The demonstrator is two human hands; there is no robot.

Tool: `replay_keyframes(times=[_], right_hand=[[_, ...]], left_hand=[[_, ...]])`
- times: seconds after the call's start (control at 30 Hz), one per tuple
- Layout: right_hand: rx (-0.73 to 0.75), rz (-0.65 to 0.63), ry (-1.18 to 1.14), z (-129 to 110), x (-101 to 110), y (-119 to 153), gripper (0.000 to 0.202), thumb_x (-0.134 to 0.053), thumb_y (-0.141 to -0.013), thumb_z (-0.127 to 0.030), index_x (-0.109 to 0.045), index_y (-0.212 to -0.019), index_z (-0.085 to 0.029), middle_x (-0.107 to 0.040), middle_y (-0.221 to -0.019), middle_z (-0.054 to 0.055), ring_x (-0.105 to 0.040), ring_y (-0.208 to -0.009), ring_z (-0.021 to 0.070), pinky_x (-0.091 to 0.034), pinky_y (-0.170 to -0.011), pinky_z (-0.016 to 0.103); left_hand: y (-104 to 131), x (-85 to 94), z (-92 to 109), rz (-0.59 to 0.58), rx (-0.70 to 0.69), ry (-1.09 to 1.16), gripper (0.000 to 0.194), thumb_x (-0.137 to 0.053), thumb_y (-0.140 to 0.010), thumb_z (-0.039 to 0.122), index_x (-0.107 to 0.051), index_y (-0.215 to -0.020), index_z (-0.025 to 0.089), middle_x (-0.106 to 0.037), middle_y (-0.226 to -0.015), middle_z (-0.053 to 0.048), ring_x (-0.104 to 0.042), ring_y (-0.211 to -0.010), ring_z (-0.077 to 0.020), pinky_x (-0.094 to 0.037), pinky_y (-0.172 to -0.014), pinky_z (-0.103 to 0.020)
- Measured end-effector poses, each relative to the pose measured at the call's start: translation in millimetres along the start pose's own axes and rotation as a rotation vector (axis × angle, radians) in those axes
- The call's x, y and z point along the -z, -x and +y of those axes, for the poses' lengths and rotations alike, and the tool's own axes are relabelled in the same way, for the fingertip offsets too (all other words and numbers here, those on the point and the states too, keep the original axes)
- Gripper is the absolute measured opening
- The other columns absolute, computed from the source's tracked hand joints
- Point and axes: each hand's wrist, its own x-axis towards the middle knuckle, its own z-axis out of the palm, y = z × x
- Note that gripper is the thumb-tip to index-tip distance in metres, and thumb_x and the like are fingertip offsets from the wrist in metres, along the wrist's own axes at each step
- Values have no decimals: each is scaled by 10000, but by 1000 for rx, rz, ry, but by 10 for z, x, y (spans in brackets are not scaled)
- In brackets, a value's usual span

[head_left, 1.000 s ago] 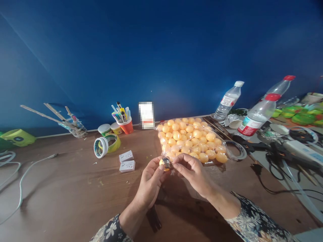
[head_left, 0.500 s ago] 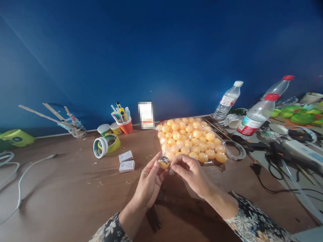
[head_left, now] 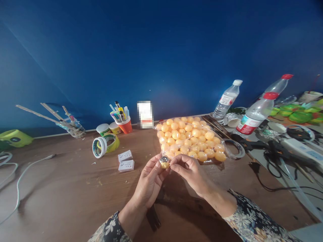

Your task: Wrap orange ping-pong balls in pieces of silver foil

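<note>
Between the thumb and fingers of my left hand is a small shiny metallic ball, mirror-like and reflecting gold and silver. My right hand has its thumb and forefinger pinched together against the ball's right side. What sits in that pinch is too small to make out. Just beyond both hands lies a clear plastic bag full of yellow-orange balls. Under my left wrist a dark narrow object lies on the table, partly hidden by the arm.
Left of my hands are two small white boxes, tape rolls and an orange cup of pens. A white cable runs along the far left. Bottles, a clear tape roll and a black plug are to the right.
The ball has turned or tilted slightly between my fingers, its reflection now different. Both hands keep almost the same place, and the whole view has shifted a little.
</note>
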Motion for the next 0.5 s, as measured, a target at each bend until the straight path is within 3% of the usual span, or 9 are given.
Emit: replay_keyframes(times=[0.2,0.5], right_hand=[[-27,-10,-45,-10,-21,5,186,-730,-756,-366,-646,-743,-201,-624,-712,-18,-541,-702,145,-434,-696,267],[-118,7,-138,-22,-34,16,223,-758,-727,-382,-639,-729,-193,-564,-659,-42,-458,-627,107,-384,-597,224]], left_hand=[[25,2,-19,-21,-3,-14,232,-653,-842,205,-669,-1074,196,-701,-1089,-51,-636,-998,-155,-475,-932,-289],[6,1,-23,-44,-5,-14,224,-606,-874,188,-664,-1090,188,-698,-1083,-54,-632,-993,-149,-467,-938,-285]])
